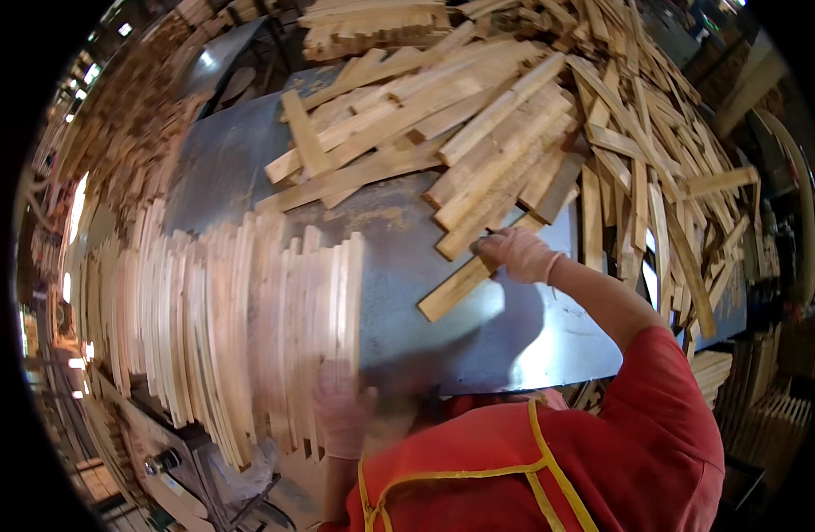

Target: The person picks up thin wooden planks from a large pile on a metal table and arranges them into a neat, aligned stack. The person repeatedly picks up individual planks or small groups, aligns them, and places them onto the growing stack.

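My gloved right hand closes on a short wooden board lying at a slant over the metal tabletop. Part of the board is hidden beneath that hand. Down at the near end of a row of upright-edged wooden strips, my left hand is smeared by motion. Its fingers do not show clearly enough to say if they grip a strip. Just beyond my right hand, several loose boards overlap in a heap.
A tangled pile of wooden strips rises along the right side. Neat stacks of wood stand at the far edge. Another metal table is at the far left. A machine part with a dark knob sits at the lower left.
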### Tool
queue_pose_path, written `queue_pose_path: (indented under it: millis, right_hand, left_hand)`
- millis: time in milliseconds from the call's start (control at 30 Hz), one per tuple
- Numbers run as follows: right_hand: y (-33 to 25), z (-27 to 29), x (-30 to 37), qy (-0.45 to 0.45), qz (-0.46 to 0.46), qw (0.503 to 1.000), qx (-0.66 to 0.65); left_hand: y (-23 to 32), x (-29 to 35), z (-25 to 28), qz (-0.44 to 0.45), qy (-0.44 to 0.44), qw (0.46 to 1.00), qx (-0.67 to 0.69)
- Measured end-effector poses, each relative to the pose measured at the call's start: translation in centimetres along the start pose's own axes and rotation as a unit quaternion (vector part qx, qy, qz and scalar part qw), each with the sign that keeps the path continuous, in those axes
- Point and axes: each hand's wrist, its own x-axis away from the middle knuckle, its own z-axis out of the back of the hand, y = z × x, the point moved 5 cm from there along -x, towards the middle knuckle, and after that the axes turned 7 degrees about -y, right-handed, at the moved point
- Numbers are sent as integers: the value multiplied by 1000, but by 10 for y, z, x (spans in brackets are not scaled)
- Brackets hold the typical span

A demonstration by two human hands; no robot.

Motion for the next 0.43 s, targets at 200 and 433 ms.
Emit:
queue_pose_path:
  millis: [200,433]
  right_hand:
    - [-83,-22,11,212,126,969,-25]
    - [75,120,92,154,-217,920,-289]
  left_hand:
    - [131,-59,-25,-100,-79,990,58]
    - [163,-80,-62,-14,-373,928,-4]
